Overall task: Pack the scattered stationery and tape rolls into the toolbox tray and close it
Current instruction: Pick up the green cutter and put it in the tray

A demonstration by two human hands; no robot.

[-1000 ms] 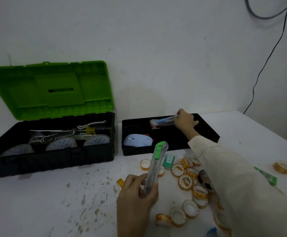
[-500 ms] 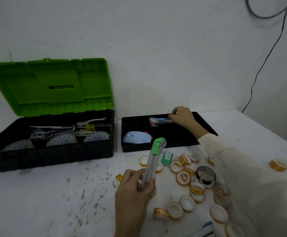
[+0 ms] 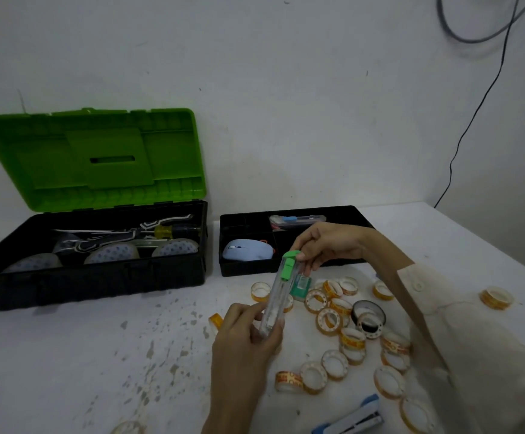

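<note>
Holding a clear utility knife in front of the toolbox tray

A white, paint-flecked table (image 3: 67,355) carries everything. The open toolbox (image 3: 98,283), black with a raised green lid (image 3: 98,158), stands just left of the tray (image 3: 245,270), a black, divided insert set near the wall. In the tray's front left compartment lies a pale blue mouse (image 3: 248,250); a blue-and-clear cutter (image 3: 297,220) lies in a back compartment.

Both hands meet just in front of the tray. The left hand (image 3: 245,336) grips the lower end of the utility knife (image 3: 278,297), fingers and thumb curled round it. The right hand (image 3: 327,242), reaching across the tray's front wall, pinches the knife's top end between thumb and fingertips. The knife is long and slim, with a see-through body, a bright green slider and a green cap, and it stands tilted, its top leaning toward the tray, lifted off the table.

Tape rolls (image 3: 328,321), mostly clear with orange-printed cores, lie scattered in front of the tray and to its right, one black roll (image 3: 368,314) among them. A small green box (image 3: 300,286) lies near the tray's front wall. A blue stapler (image 3: 352,418) lies well in front of the tray, at the frame's bottom edge.
</note>
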